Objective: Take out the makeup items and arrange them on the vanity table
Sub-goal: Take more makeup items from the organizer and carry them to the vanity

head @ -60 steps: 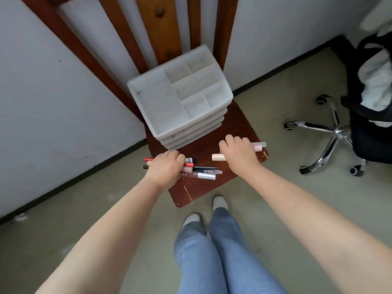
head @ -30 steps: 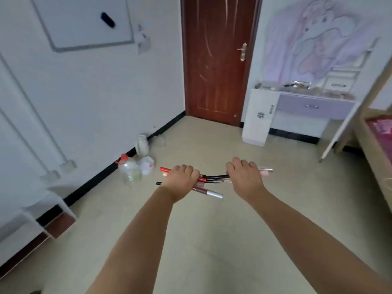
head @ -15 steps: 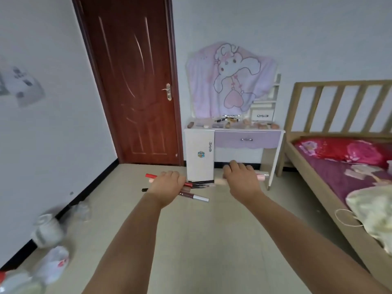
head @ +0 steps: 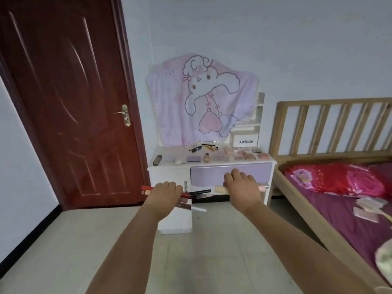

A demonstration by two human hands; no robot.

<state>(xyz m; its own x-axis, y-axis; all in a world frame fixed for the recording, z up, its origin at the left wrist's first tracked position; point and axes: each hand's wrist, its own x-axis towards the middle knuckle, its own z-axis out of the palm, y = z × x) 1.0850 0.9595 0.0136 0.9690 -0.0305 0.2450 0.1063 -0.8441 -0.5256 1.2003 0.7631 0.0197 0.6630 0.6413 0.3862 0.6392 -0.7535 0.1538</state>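
Left hand (head: pixel 164 195) fingers curled round bundle of slim pens and tubes (head: pixel 196 196); right hand (head: pixel 241 187) fingers wrapped on pale tubes (head: pixel 220 189); both carried mid-air, near side of bench (head: pixel 212 163); likely light, stiff, slippery, prone to slide out endwise; grip mid-length; bench top already crowded with palettes (head: pixel 244 155); bed (head: pixel 339 204) right, door (head: pixel 63 102) left.

Glossy wooden door (head: pixel 70 115), cloth drape (head: pixel 201 100)

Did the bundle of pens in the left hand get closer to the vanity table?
Yes. The bundle of pens gripped by the left hand was over the brown chair earlier; now it is carried in front of the vanity table, much nearer.
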